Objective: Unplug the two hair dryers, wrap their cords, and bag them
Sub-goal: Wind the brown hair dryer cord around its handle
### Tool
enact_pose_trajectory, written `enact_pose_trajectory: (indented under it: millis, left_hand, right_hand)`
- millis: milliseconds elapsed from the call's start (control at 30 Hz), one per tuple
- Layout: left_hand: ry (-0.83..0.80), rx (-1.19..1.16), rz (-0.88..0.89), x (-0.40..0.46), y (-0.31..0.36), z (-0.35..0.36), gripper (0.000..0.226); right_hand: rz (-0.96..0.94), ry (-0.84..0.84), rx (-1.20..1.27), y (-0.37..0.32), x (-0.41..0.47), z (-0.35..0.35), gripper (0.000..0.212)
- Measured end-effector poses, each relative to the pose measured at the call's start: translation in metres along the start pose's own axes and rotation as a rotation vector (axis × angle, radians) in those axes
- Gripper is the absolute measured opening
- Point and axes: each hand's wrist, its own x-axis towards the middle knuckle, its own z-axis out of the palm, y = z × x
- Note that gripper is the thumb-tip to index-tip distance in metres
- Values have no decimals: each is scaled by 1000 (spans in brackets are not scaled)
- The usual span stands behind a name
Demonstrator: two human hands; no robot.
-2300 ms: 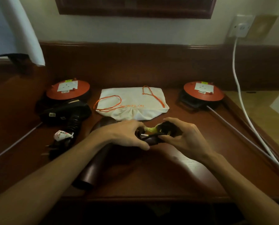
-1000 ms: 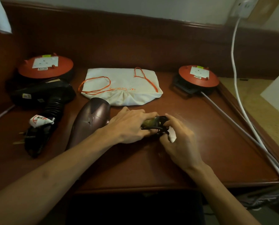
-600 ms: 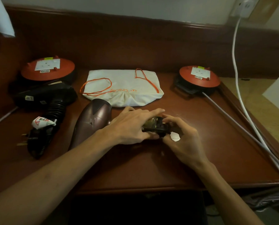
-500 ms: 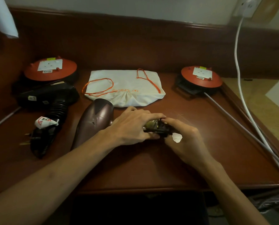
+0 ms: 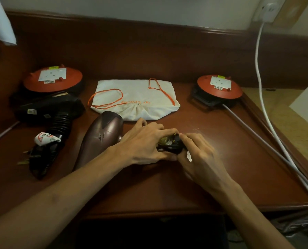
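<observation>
Both hands have barely shifted: the left hand [image 5: 146, 141] and right hand [image 5: 200, 155] stay closed on the maroon dryer's [image 5: 99, 139] bundled cord [image 5: 171, 145], so wrapping looks nearly finished and the bag [image 5: 137, 99] comes next.

Both hands cover most of the dark cord bundle [image 5: 171, 144] at the centre of the frame, so how it is wound cannot be told. The left hand [image 5: 142, 142] hides the brown hair dryer's [image 5: 99, 139] handle. Labels on the orange reels [image 5: 52, 80] are too small to read. A white object [image 5: 0, 20] at upper left is cut off by the edge.
</observation>
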Motion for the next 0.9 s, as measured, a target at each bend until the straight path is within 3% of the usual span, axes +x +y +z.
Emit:
enact_pose_trajectory:
  millis: [267,533,633,767,900]
  left_hand:
    - [49,9,20,-1,5,-2,59]
    - [11,33,57,1,3,-1,65]
    - [1,0,74,1,1,0,69]
    - [39,-79,47,4,-2,2,58]
    - [45,-54,26,6,-4,4,55]
  right_hand:
    - [-21,69,28,4,-1,2,30]
    - [-88,36,-152,4,-9,9,35]
    - [-44,32,-100,1,-6,6,37]
    - [-8,37,-29,0,-3,3,37]
    - [9,27,-16,-2,4,3,49]
